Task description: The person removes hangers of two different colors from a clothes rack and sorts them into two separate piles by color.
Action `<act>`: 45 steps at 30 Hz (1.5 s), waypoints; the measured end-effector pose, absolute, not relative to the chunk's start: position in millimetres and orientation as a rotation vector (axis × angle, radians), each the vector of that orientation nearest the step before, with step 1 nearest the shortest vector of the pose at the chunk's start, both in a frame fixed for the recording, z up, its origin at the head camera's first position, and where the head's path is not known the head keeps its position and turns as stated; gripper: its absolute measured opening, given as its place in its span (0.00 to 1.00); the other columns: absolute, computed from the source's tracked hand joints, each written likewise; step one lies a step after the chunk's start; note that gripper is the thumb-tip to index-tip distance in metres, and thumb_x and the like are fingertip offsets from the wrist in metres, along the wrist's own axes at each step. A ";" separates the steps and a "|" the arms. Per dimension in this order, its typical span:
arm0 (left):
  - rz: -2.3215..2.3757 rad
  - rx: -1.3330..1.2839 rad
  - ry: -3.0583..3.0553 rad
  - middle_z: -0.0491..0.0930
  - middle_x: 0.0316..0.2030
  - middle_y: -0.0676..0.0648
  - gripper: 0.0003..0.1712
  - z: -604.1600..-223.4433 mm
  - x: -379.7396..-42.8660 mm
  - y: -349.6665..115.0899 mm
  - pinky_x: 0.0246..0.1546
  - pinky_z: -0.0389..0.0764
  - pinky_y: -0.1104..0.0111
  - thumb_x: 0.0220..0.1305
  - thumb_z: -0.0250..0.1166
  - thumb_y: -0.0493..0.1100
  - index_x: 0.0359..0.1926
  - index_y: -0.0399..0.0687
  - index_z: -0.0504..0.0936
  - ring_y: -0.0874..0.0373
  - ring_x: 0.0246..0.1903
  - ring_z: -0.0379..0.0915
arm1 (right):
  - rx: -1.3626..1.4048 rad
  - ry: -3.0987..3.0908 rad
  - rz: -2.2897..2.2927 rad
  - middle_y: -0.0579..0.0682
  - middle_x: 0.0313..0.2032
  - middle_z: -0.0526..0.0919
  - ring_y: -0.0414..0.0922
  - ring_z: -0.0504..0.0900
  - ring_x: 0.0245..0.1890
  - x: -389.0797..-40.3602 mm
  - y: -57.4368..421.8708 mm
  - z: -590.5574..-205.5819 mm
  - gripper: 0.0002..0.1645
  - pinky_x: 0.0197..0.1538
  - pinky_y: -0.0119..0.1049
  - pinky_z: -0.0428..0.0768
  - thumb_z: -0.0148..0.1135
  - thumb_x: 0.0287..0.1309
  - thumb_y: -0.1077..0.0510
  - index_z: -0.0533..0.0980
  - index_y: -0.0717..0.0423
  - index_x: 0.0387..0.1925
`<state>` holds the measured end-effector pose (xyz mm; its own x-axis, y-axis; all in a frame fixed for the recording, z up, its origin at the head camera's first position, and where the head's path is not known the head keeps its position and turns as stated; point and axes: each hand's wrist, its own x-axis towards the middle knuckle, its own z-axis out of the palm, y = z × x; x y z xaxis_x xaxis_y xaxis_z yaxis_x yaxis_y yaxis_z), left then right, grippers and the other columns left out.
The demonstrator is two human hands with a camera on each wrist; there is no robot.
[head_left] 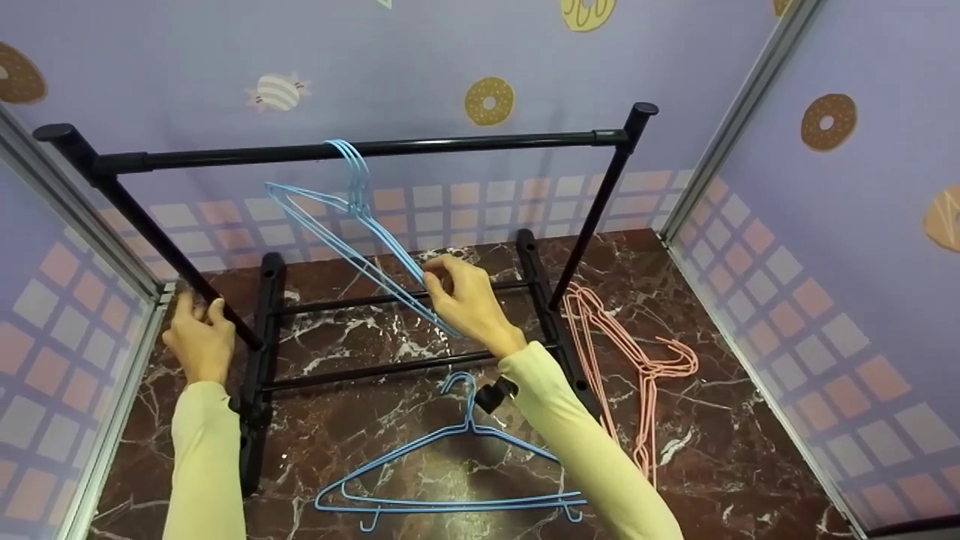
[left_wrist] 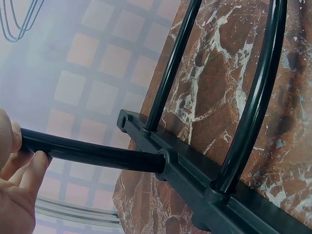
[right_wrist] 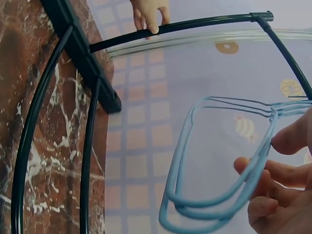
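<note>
Pale blue wire, smooth and perhaps plastic-coated, makes up the hung hangers (head_left: 358, 204), whose three hooks sit together over the black rail (head_left: 465, 144), left of its middle. Their far-left corners point toward the wall, while their near-right ends slope down to the right hand (head_left: 471, 304). That hand's grip is closed on them, thumb and fingertips pinching the sloping shoulder wires. The left hand (head_left: 201, 337) has its grip round the left upright (head_left: 169, 251), low down, above the foot bar (left_wrist: 195, 187).

These hangers look light and fairly stiff, likely to flex a little and slide easily along the glossy rail. They do not look fragile, though loose wires could fan apart or tangle. The neck just below the hooks, or both shoulder wires pinched together, seems the best hold.

The head view alone shows the loose blue hangers (head_left: 470, 426) lying flat on the marbled worktop (head_left: 720, 442) at the near side, and the pink hangers (head_left: 651, 367) beside the rack's right foot. The right wrist view shows what the back of the hand hides from above: thumb and fingers on opposite sides of the wires. The left wrist view shows the upright entering its socket (left_wrist: 168, 163) clearly.
</note>
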<state>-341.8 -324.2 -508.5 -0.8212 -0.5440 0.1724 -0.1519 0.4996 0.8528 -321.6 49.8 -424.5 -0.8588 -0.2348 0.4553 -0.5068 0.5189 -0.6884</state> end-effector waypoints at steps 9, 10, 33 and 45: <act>-1.220 0.529 -2.303 0.81 0.57 0.31 0.22 -508.8 -341.9 -321.3 0.68 0.62 0.41 0.74 0.58 0.45 0.64 0.43 0.75 0.23 0.59 0.65 | 0.602 -2.461 1.297 0.50 0.26 0.84 0.37 0.75 0.23 -321.0 41.6 -420.7 0.05 0.30 0.27 0.73 0.62 0.62 0.63 0.82 0.60 0.36; -1.216 0.530 -2.301 0.81 0.57 0.31 0.22 -508.9 -341.9 -321.5 0.68 0.62 0.41 0.74 0.58 0.45 0.64 0.43 0.75 0.23 0.59 0.65 | 0.605 -2.457 1.298 0.50 0.26 0.84 0.36 0.74 0.23 -320.8 40.5 -420.7 0.04 0.29 0.26 0.73 0.63 0.61 0.63 0.82 0.60 0.35; -1.245 0.563 -2.327 0.80 0.59 0.31 0.25 -511.2 -341.1 -325.8 0.69 0.58 0.41 0.75 0.56 0.47 0.69 0.45 0.72 0.24 0.61 0.61 | 0.558 -2.206 1.241 0.55 0.28 0.86 0.45 0.81 0.24 -300.6 55.8 -419.6 0.03 0.29 0.31 0.82 0.63 0.58 0.67 0.82 0.64 0.32; -1.270 0.584 -2.325 0.78 0.61 0.32 0.26 -512.6 -343.7 -324.6 0.70 0.57 0.42 0.75 0.55 0.48 0.70 0.47 0.71 0.25 0.64 0.59 | 0.480 -2.244 1.005 0.54 0.28 0.86 0.45 0.82 0.25 -276.1 128.8 -456.8 0.02 0.31 0.35 0.82 0.64 0.57 0.67 0.82 0.63 0.32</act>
